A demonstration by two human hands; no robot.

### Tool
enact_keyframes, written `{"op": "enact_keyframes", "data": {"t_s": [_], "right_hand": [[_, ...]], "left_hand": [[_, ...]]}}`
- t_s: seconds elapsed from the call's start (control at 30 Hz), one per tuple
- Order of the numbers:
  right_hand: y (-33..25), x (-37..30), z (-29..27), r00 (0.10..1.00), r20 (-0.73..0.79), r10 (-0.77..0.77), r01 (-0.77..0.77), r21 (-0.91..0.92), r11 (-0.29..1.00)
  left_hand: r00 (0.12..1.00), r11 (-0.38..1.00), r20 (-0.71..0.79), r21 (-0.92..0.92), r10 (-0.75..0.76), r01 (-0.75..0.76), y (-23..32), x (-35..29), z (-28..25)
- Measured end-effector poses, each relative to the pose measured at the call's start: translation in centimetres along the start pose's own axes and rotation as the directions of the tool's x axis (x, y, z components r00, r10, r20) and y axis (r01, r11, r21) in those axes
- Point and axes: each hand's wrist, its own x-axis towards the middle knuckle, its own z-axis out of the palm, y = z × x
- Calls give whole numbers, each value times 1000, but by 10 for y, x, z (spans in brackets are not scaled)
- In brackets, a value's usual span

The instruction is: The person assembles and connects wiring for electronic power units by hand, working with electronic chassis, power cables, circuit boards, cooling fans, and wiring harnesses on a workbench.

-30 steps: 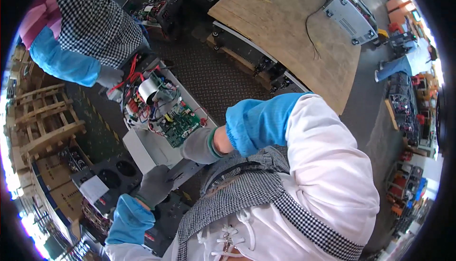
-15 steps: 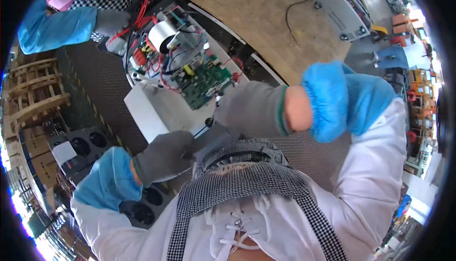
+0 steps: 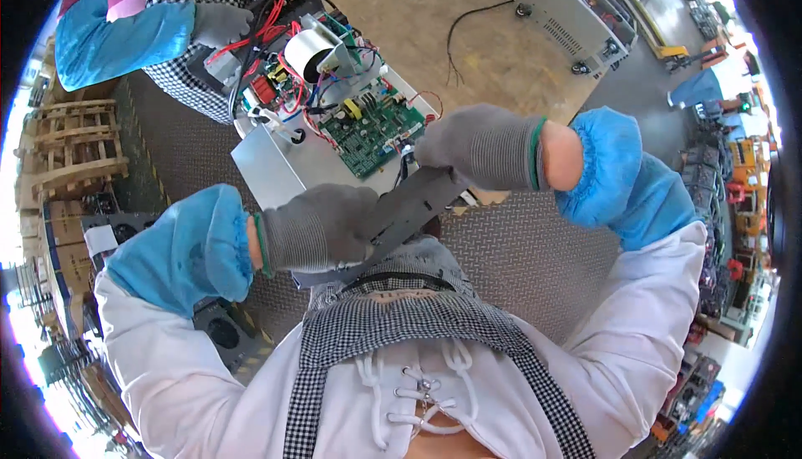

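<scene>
Between my two grey-gloved hands is a dark grey metal panel (image 3: 409, 207), tilted, its upper right end higher in view. My left hand (image 3: 326, 221) is closed on the panel's lower left part. At its upper right end, my right hand (image 3: 480, 146) grips the edge. Just beyond stands an opened electrical unit with a silver-grey metal panel (image 3: 269, 168) facing me. Inside it lie a green circuit board (image 3: 368, 143), a white cylinder (image 3: 306, 51) and red wires (image 3: 269, 29). The panel's right end is close to the unit's near edge; I cannot tell whether they touch.
A co-worker's gloved hand (image 3: 221, 26) is at the unit's far left. On the wooden tabletop (image 3: 401, 0) lie a black cable (image 3: 455, 33) and, farther right, a grey metal chassis on wheels (image 3: 568, 20). Wooden pallets (image 3: 71, 150) stand at left.
Both hands have risen in view with the panel, which now shows more of its face. My left hand has moved up toward the unit. The camera view has shifted slightly.
</scene>
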Motion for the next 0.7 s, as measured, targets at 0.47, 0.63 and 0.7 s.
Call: {"op": "enact_keyframes", "data": {"t_s": [0.47,0.63,0.7], "right_hand": [[-42,53,48,901,86,426,-391,-270,880],[-9,32,82,864,74,499,-449,-338,827],[9,30,117,898,-167,408,-441,-300,846]], "left_hand": [[983,964,-48,210,176,-163,-82,9,50],[959,917,-123,345,256,-201,-77,52,73],[896,945,-308,174,320,-277,-88,63,92]]}}
